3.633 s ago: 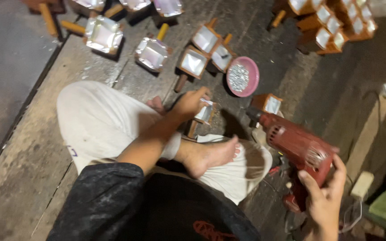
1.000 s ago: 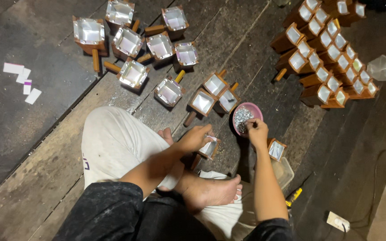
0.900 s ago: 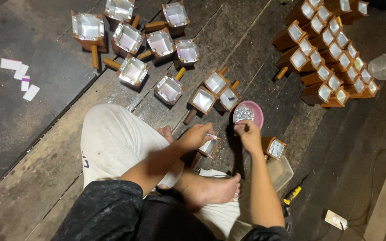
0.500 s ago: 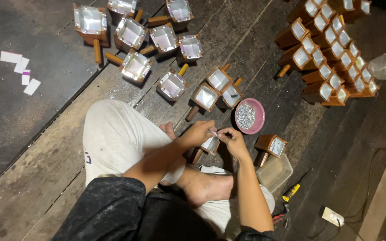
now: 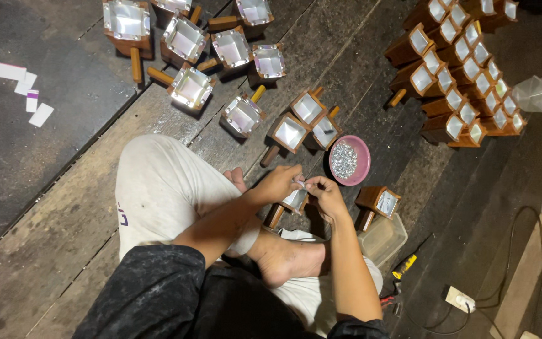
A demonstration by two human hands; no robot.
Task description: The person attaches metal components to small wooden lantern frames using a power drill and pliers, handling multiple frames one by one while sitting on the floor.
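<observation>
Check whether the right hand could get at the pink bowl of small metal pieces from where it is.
Probably yes: the right hand sits just below the pink bowl, with only bare floorboards between them.

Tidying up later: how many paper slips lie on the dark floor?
4 paper slips, clustered upper left: the farthest, one beside it, a purple-marked one, the lowest. None looks hidden.

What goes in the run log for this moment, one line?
left hand: holds wooden box | right hand: pinching at box top | pink bowl: beside hands
</observation>
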